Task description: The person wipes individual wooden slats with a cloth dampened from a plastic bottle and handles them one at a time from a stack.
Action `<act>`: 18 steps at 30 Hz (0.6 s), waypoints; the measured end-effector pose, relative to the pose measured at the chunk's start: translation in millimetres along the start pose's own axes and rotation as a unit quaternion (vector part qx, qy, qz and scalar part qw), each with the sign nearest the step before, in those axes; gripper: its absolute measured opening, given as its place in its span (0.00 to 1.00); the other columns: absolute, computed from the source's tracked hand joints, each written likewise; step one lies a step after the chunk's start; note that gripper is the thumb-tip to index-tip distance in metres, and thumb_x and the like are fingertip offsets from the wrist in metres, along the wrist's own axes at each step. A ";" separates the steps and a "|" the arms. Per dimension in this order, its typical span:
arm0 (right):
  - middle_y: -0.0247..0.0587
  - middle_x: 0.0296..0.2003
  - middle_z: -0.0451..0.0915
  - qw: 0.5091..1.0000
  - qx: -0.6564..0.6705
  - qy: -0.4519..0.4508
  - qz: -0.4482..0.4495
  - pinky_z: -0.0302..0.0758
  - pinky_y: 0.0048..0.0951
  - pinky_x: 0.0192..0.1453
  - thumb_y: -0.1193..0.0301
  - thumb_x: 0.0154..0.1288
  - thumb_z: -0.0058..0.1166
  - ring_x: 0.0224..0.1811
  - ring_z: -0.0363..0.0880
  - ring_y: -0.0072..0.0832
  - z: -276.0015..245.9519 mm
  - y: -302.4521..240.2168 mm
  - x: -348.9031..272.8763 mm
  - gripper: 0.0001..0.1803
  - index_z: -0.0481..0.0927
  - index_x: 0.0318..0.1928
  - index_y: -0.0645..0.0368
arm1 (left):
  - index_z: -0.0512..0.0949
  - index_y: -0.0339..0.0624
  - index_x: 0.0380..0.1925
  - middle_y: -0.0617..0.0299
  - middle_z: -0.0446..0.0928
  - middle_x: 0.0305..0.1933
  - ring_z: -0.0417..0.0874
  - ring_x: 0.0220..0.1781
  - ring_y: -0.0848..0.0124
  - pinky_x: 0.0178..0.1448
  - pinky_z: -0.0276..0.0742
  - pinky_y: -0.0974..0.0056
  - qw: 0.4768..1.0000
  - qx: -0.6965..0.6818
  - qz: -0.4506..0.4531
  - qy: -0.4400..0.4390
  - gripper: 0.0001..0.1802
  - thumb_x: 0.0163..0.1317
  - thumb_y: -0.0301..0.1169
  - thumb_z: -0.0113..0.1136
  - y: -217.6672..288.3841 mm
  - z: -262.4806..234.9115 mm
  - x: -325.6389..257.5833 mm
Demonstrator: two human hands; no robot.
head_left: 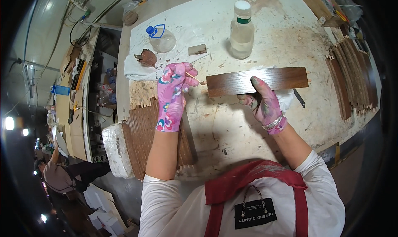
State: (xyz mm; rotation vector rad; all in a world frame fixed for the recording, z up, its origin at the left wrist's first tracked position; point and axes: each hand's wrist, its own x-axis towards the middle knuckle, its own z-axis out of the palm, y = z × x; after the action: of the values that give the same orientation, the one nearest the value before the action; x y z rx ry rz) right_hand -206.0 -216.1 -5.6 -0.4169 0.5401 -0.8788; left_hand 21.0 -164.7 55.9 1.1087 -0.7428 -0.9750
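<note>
My left hand (pixel 172 96), in a pink flowered glove, is closed around a thin wooden stick (pixel 192 76). A small brown dab at the stick's tip is close to the left end of a dark brown wooden board (pixel 232 83). My right hand (pixel 267 106), in a stained pink glove, grips that board from its near edge, thumb on top and fingers beneath. The board is held level above the worktable (pixel 219 129), its grained face up. Small light pegs stick out at its right end.
Stacked brown boards lie at the left (pixel 139 133) and right (pixel 352 75). A tall bottle with a white lid (pixel 242 33), a blue-capped jug (pixel 162 41), a brown-smeared lump (pixel 146 58) and a small block (pixel 197 50) stand beyond my hands. Another person (pixel 60 177) is far left.
</note>
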 end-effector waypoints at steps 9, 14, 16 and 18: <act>0.47 0.36 0.80 1.000 0.007 0.016 0.001 0.78 0.21 0.27 0.63 0.71 0.50 0.31 0.81 0.29 -5.1 -3.0 -4.6 0.17 0.74 0.48 0.67 | 0.76 0.38 0.38 0.58 0.80 0.33 0.80 0.26 0.76 0.29 0.66 0.76 0.997 0.077 -0.022 0.019 0.11 0.65 0.36 0.58 -11.9 9.1 -2.7; 0.48 0.37 0.80 1.000 0.009 0.013 -0.015 0.80 0.21 0.27 0.64 0.71 0.50 0.32 0.82 0.31 -15.7 0.4 -0.4 0.17 0.74 0.48 0.67 | 0.76 0.39 0.37 0.59 0.80 0.33 0.80 0.26 0.76 0.30 0.66 0.76 0.993 0.107 -0.035 0.028 0.11 0.65 0.36 0.59 -9.8 18.4 -1.6; 0.48 0.37 0.80 1.000 0.030 -0.002 -0.002 0.80 0.20 0.27 0.64 0.71 0.51 0.33 0.83 0.32 -17.0 0.8 1.7 0.17 0.73 0.49 0.67 | 0.76 0.39 0.36 0.60 0.80 0.32 0.80 0.26 0.76 0.30 0.66 0.77 0.995 0.094 -0.009 0.033 0.11 0.65 0.37 0.58 -12.8 16.3 1.9; 0.47 0.35 0.80 1.000 0.019 0.012 0.001 0.80 0.21 0.27 0.63 0.70 0.51 0.30 0.81 0.30 -8.0 -1.4 0.0 0.17 0.74 0.46 0.66 | 0.76 0.39 0.36 0.60 0.80 0.32 0.80 0.26 0.77 0.30 0.66 0.76 0.996 0.080 -0.010 0.037 0.11 0.65 0.36 0.58 -12.7 14.2 1.5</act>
State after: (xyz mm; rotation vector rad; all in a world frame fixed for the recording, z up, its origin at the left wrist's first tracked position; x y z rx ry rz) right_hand -211.6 -217.9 -11.1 -0.3714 0.5439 -0.8928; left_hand 5.8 -173.2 48.0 1.2859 -0.7613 -0.8977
